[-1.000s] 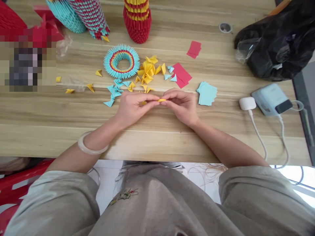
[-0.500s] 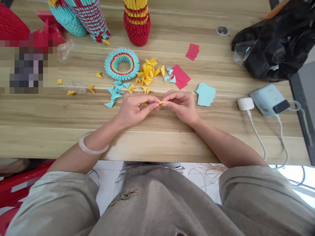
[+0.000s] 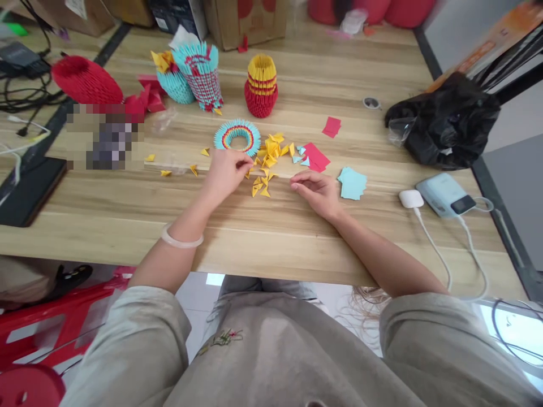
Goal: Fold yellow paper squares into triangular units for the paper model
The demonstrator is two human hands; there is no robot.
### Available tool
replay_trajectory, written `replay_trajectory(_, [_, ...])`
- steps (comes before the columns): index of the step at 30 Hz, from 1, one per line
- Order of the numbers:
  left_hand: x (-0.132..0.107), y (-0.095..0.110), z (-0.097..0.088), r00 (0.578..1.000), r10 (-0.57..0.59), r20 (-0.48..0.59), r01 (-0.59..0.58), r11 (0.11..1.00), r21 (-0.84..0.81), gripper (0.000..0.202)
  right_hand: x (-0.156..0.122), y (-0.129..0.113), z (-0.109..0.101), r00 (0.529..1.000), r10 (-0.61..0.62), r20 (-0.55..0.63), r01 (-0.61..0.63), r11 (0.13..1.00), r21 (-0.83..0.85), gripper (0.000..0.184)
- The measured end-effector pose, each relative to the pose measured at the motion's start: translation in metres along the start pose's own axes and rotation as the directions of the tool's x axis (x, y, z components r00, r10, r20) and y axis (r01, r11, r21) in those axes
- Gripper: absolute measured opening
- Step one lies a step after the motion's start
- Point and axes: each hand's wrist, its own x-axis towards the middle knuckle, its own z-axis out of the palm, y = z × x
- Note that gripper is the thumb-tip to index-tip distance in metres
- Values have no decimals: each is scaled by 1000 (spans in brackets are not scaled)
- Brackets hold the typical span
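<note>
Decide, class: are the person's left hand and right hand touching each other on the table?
Apart. The head view shows bare wood and small yellow folded pieces between the left hand and the right hand.

Wooden table (image 3: pixel 297 237) bears folded paper pieces (image 3: pixel 267 158).

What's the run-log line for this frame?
left hand: fingers pinched beside paper ring | right hand: curled on table, empty | yellow folded pieces: between hands | blue paper stack: right

Yellow folded pieces (image 3: pixel 268 155) lie beside a turquoise ring (image 3: pixel 237 136) banded red and yellow.
</note>
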Motion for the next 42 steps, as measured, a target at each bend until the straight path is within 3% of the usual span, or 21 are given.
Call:
replay_trajectory(3, [-2,2,0,995,-43,95,35,996,79,15,8,-6,6,996,-90,30,95,955,-282,14])
replay_trajectory(7, [-3,2,4,992,-29,124,20,997,73,13,38,-10,20,977,-161,138,211,797,-566,16])
replay_trajectory(12, [-4,4,4,987,17,162,-38,991,126,14,74,-9,40,983,-10,184,152,614,-775,20])
replay_trajectory(15, [-5,7,2,983,27,184,-63,979,192,21,77,-13,45,990,16,140,105,580,-808,28])
replay_trajectory(18, [-7,8,1,981,27,191,-70,973,220,26,63,-18,38,993,-61,103,119,606,-786,31])
replay_trajectory(20, [-8,8,3,981,23,191,-66,973,221,26,47,-20,30,982,-179,65,175,708,-685,27])
replay_trajectory(22, [-8,7,4,980,18,199,-63,973,223,25,28,-19,23,976,-217,25,197,825,-530,20])
replay_trajectory(25, [-9,7,7,975,17,222,-76,963,259,23,2,-16,16,994,-102,-44,84,951,-299,13])
replay_trajectory(28, [-10,8,7,973,22,231,-93,948,304,24,-14,-11,15,996,-33,-78,21,988,-153,11])
replay_trajectory(30, [-13,13,7,979,57,197,-114,949,294,25,-19,-8,15,996,-61,-68,52,990,-132,11])
replay_trajectory(33, [-21,26,8,987,148,62,-157,973,168,21,-23,-8,12,985,-173,-26,164,964,-208,15])
replay_trajectory(35, [-28,39,10,990,143,18,-143,990,-8,27,-25,-8,10,964,-266,-15,250,923,-292,18])
replay_trajectory(38, [-38,54,18,986,13,165,42,944,-329,42,-29,-9,8,905,-425,-3,386,823,-417,18])
replay_trajectory(40, [-42,57,25,955,-34,293,172,872,-457,51,-31,-9,6,862,-506,35,460,752,-472,16])
replay_trajectory(42, [-43,55,32,936,-46,348,236,816,-527,48,-31,-7,5,839,-537,89,502,702,-505,15])
